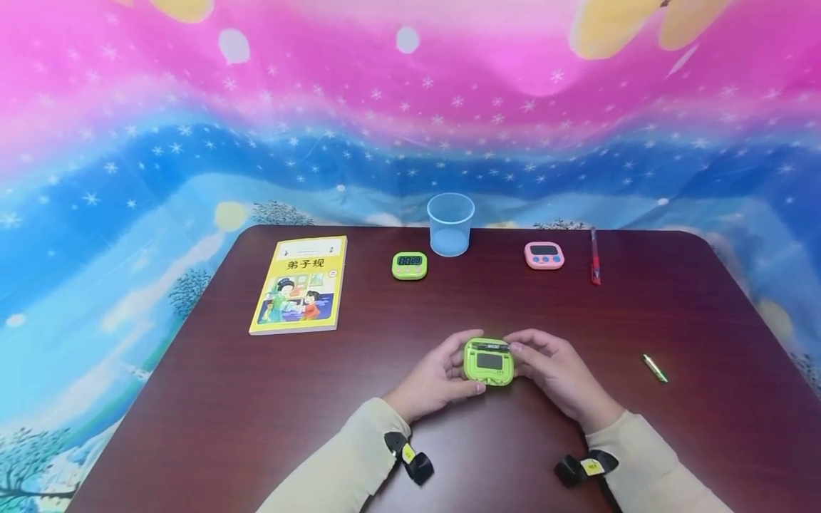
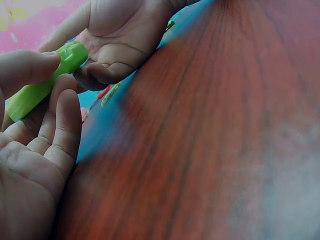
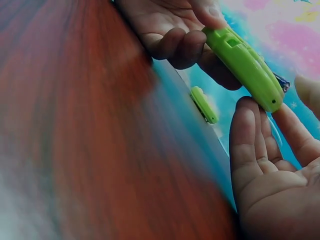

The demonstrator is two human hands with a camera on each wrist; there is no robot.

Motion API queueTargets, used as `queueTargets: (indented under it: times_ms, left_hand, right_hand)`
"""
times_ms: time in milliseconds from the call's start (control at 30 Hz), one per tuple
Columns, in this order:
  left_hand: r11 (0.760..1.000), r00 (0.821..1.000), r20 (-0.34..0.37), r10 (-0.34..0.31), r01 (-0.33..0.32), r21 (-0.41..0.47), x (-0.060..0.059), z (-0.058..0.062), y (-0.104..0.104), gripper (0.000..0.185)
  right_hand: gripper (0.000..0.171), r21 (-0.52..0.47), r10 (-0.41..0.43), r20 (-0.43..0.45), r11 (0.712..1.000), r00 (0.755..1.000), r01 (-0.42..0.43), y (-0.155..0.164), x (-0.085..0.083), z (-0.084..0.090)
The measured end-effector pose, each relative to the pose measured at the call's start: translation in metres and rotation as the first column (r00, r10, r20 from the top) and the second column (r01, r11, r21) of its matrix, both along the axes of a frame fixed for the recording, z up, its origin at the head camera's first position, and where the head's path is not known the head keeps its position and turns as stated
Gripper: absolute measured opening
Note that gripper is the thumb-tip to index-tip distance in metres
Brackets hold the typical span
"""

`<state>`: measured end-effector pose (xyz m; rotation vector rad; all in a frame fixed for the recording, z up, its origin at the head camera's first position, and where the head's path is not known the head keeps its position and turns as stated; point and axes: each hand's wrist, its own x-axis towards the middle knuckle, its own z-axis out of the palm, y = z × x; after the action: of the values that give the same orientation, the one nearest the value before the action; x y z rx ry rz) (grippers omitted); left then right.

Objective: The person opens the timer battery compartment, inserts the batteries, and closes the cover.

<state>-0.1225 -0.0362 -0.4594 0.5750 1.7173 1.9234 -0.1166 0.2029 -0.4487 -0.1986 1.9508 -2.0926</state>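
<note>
Both hands are at a green digital timer point(image 1: 490, 370), its back turned up toward the head camera. A dark battery point(image 1: 490, 347) lies along the far side of that back, one end rising above the green case point(image 3: 245, 70) in the right wrist view. My left hand point(image 1: 441, 377) grips the timer's left side, thumb near the lower edge and fingers behind it. At the right side, fingertips of my right hand point(image 1: 564, 374) touch the case. Its thumb point(image 3: 306, 94) points at the battery's end with a small gap between them.
A green-and-silver cylinder point(image 1: 655, 368), resembling a battery, lies to the right. Farther back are a yellow book point(image 1: 300, 285), another green timer point(image 1: 409, 266), a clear cup point(image 1: 450, 224), a pink timer point(image 1: 544, 255) and a red pen point(image 1: 595, 258). Patterned cloth hangs behind the table.
</note>
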Motion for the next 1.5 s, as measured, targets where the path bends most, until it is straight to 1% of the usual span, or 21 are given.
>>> queueTargets:
  times_ms: [100, 267, 367, 567, 733, 1000, 1167, 1233, 1300, 1367, 1500]
  left_hand:
    - [1.000, 1.000, -0.004, -0.008, 0.008, -0.002, 0.000, 0.000, 0.002, 0.078]
    - [1.000, 1.000, -0.016, -0.015, 0.015, -0.017, 0.000, 0.002, 0.003, 0.077]
    - [0.999, 0.999, -0.030, -0.023, 0.023, -0.023, 0.000, 0.003, 0.002, 0.076]
    - [0.997, 0.997, -0.056, -0.062, 0.059, -0.045, 0.000, 0.003, 0.001, 0.076]
    - [0.996, 0.995, -0.072, -0.074, 0.070, -0.053, 0.000, 0.003, 0.001, 0.076]
    - [0.993, 0.991, -0.101, -0.083, 0.073, -0.097, 0.001, 0.002, 0.001, 0.076]
    - [0.994, 0.992, -0.104, -0.073, 0.064, -0.085, 0.000, 0.001, 0.002, 0.076]
    - [0.995, 0.992, -0.104, -0.067, 0.059, -0.080, 0.000, 0.000, 0.002, 0.076]
    - [0.996, 0.993, -0.102, -0.065, 0.058, -0.074, 0.000, 0.000, 0.002, 0.076]
    - [0.996, 0.993, -0.102, -0.065, 0.058, -0.068, -0.001, 0.000, 0.002, 0.076]
    - [0.997, 0.994, -0.094, -0.058, 0.053, -0.055, -0.001, 0.000, 0.003, 0.077]
  right_hand:
    - [0.023, -0.006, -0.011, 0.016, 1.000, 1.000, 0.011, 0.001, 0.001, -0.001]
    - [0.021, -0.006, -0.020, 0.047, 1.000, 0.999, 0.021, 0.001, 0.001, 0.000]
    - [0.021, -0.013, -0.009, 0.052, 1.000, 0.999, 0.010, 0.001, 0.000, 0.001]
    - [0.016, -0.034, 0.026, 0.050, 0.999, 0.998, -0.025, 0.003, 0.000, -0.001]
    - [0.011, -0.051, 0.022, 0.056, 0.999, 0.998, -0.019, 0.002, 0.000, -0.002]
    - [0.009, 0.029, -0.029, 0.032, 0.999, 0.999, 0.028, -0.003, 0.001, 0.000]
    - [0.016, 0.071, -0.050, 0.031, 0.996, 0.998, 0.048, -0.005, 0.001, 0.003]
    - [0.020, 0.103, -0.060, 0.022, 0.993, 0.998, 0.057, -0.006, 0.001, 0.005]
    - [0.024, 0.165, -0.080, -0.004, 0.983, 0.997, 0.080, -0.006, 0.001, 0.007]
    - [0.025, 0.244, -0.096, -0.046, 0.964, 0.994, 0.104, -0.004, 0.001, 0.009]
    - [0.024, 0.395, -0.128, -0.143, 0.902, 0.981, 0.175, 0.001, 0.000, 0.013]
